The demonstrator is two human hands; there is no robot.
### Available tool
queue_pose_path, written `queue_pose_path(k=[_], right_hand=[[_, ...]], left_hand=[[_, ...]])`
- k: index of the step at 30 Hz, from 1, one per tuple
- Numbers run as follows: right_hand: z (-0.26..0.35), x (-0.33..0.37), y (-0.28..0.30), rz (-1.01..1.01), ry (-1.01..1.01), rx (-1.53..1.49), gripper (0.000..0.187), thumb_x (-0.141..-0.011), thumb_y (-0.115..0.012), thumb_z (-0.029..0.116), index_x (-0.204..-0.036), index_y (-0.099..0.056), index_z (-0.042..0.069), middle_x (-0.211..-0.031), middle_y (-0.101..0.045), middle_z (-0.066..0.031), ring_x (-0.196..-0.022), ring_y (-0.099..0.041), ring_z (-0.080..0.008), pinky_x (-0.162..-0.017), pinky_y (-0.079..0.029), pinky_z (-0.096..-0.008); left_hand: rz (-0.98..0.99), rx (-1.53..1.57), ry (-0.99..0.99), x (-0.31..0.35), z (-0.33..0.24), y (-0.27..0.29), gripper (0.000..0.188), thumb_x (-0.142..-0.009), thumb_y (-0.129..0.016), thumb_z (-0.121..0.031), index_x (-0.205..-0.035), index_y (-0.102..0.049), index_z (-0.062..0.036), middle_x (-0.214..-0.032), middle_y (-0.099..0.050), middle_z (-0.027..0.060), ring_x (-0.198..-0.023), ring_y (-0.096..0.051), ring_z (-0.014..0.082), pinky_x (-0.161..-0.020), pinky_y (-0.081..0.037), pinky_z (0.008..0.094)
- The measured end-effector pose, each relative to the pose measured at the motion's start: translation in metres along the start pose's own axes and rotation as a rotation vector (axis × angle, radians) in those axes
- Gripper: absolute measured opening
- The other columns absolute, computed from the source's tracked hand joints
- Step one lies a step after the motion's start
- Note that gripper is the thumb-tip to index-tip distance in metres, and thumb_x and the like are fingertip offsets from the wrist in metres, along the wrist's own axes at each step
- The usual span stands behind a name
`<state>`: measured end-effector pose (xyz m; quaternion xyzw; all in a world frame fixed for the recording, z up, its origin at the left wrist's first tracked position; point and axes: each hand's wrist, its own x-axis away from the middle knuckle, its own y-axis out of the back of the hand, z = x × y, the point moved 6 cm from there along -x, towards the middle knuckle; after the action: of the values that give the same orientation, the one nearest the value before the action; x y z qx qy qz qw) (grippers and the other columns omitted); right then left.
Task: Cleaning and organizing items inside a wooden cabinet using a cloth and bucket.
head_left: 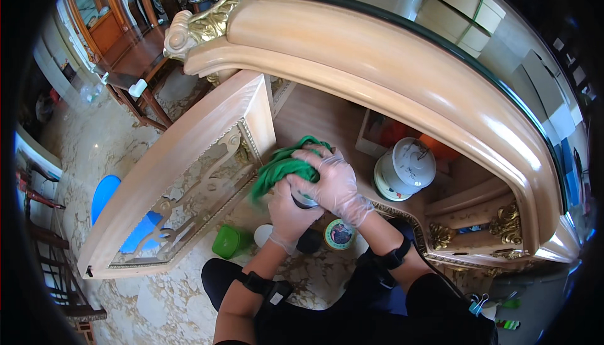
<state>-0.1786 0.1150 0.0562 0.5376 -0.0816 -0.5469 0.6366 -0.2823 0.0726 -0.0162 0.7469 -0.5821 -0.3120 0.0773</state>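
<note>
Both my hands wear clear thin gloves and meet in front of the open cabinet (302, 115). A green cloth (283, 167) is bunched under the fingers of my right hand (336, 186), which presses it onto a small container. Beneath it, my left hand (292, 215) is wrapped round that small container (304, 202); only a pale part and a dark band of it show. Cloth and fingers cover the rest, so its full shape is hidden. The loose end of the cloth hangs to the left and is slightly blurred.
A white lidded pot (412, 167) stands inside the cabinet on the right. The cabinet's glazed door (189, 175) swings out to my left. On the marble floor below are a green container (229, 242), a round patterned tin (340, 235) and a dark round thing (309, 242).
</note>
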Motion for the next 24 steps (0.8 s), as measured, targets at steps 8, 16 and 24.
queue_pose_path(k=[8,16,24], right_hand=[[-0.071,0.004,-0.042,0.144,-0.692,-1.254,0.031,-0.09,-0.06,0.033,-0.103,-0.064,0.004,-0.083,-0.06,0.0037,-0.073,-0.052,-0.0053,-0.069,-0.046,-0.0234],[-0.139,-0.037,-0.021,-0.429,-0.673,-0.968,0.033,-0.086,-0.067,0.028,-0.099,-0.065,-0.002,-0.091,-0.066,-0.0039,-0.083,-0.057,-0.0104,-0.079,-0.045,-0.0251],[-0.175,-0.12,-0.117,0.341,-0.321,0.203,0.073,-0.083,-0.058,0.049,-0.137,-0.037,0.006,-0.137,-0.04,-0.0229,-0.129,-0.037,-0.0344,-0.107,-0.029,-0.0382]], left_hand=[[-0.185,0.211,-0.314,-0.013,-0.044,0.02,0.089,-0.053,-0.085,-0.017,-0.127,-0.039,-0.0037,-0.12,-0.051,0.0169,-0.112,-0.052,0.03,-0.097,-0.041,0.0412],[-0.213,0.344,-0.307,-0.042,-0.01,-0.023,0.096,-0.053,-0.084,-0.011,-0.132,-0.03,-0.0052,-0.129,-0.042,0.0171,-0.12,-0.044,0.0283,-0.102,-0.036,0.041],[-0.262,0.311,-0.148,-0.053,0.046,-0.044,0.095,-0.054,-0.084,-0.011,-0.132,-0.029,-0.0038,-0.129,-0.042,0.0184,-0.117,-0.046,0.0313,-0.099,-0.039,0.04]])
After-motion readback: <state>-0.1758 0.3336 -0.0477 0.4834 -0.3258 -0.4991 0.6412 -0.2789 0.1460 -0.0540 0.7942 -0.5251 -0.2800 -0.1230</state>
